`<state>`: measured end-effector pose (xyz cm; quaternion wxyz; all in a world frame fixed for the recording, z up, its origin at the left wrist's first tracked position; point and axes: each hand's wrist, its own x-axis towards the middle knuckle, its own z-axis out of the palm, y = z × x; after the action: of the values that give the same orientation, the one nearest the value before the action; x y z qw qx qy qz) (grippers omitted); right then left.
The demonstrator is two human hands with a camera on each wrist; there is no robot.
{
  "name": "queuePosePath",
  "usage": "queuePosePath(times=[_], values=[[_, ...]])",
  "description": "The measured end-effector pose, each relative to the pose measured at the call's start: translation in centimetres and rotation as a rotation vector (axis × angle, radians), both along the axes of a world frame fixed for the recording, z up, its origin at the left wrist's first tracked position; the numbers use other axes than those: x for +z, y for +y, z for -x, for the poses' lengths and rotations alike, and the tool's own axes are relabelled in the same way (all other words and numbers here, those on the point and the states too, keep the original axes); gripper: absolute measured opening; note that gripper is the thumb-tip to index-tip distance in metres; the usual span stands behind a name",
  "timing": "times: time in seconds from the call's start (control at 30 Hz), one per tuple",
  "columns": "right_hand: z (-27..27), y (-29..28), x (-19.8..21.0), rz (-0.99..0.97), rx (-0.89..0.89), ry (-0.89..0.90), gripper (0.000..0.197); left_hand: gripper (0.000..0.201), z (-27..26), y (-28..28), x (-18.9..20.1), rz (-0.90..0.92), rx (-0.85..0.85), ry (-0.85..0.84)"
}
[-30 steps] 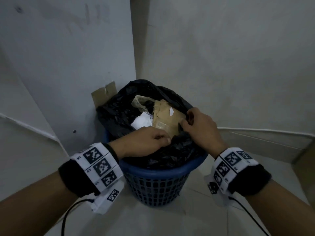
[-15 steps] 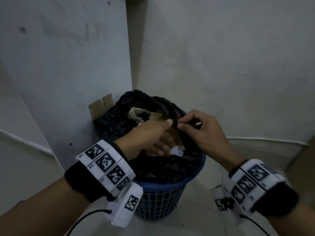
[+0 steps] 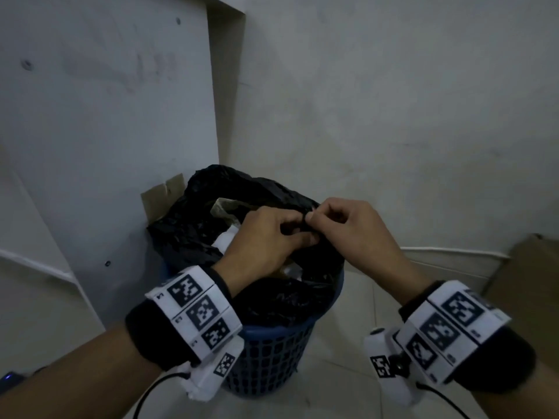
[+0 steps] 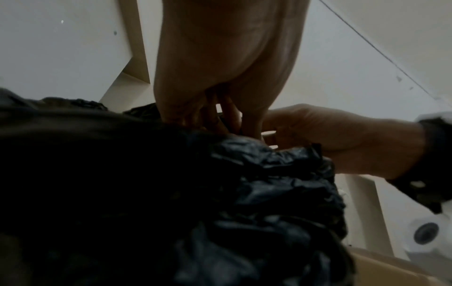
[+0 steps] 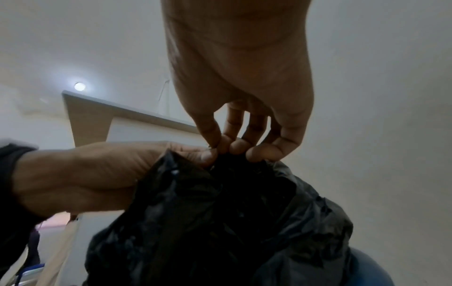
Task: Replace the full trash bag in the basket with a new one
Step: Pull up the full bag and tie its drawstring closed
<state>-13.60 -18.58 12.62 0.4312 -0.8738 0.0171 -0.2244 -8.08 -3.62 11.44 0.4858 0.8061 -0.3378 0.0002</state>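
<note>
A blue lattice basket (image 3: 272, 355) stands in the corner with a full black trash bag (image 3: 184, 234) in it; paper and cardboard scraps show inside. Both hands meet above the bag's right side. My left hand (image 3: 290, 234) grips a gathered piece of the bag's edge with curled fingers. My right hand (image 3: 314, 217) pinches the same black plastic between thumb and fingertips. In the right wrist view the right hand (image 5: 227, 147) pinches the bag (image 5: 220, 222) where the left hand (image 5: 195, 154) holds it. The left wrist view shows the bag (image 4: 257, 183) under both hands.
White walls close in behind and to the left of the basket. A cardboard piece (image 3: 163, 198) leans on the wall behind the bag. A brown cardboard box (image 3: 526, 285) sits at the right. Pale tiled floor (image 3: 338, 373) lies around the basket.
Both hands have risen from the bag's near rim and come together over its right side, pulling up its edge. The view has shifted, so the basket sits lower.
</note>
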Motion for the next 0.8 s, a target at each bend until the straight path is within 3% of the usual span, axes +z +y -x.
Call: queuePosePath(times=[0.13, 0.27, 0.4, 0.53, 0.7, 0.8], values=[[-0.1, -0.3, 0.0, -0.017, -0.034, -0.061, 0.018, 0.025, -0.3, 0.7, 0.2, 0.036, 0.017, 0.017], [-0.5, -0.6, -0.6, 0.049, 0.014, 0.036, 0.009, 0.038, -0.3, 0.5, 0.0, -0.059, 0.035, -0.125], [0.1, -0.5, -0.3, -0.064, 0.099, 0.112, 0.022, 0.027, -0.1, 0.6, 0.1, -0.159, 0.042, -0.173], [0.0, -0.3, -0.1, 0.012, 0.138, 0.126, 0.020, 0.021, -0.5, 1.0, 0.2, -0.195, 0.068, -0.174], [-0.1, -1.5, 0.9, -0.319, 0.080, 0.130, 0.023, 0.033, -1.5, 1.9, 0.1, -0.147, 0.161, -0.158], [-0.1, -1.9, 1.0, -0.346, 0.015, 0.052, 0.023, 0.034, -1.7, 2.2, -0.1, -0.123, 0.198, -0.184]])
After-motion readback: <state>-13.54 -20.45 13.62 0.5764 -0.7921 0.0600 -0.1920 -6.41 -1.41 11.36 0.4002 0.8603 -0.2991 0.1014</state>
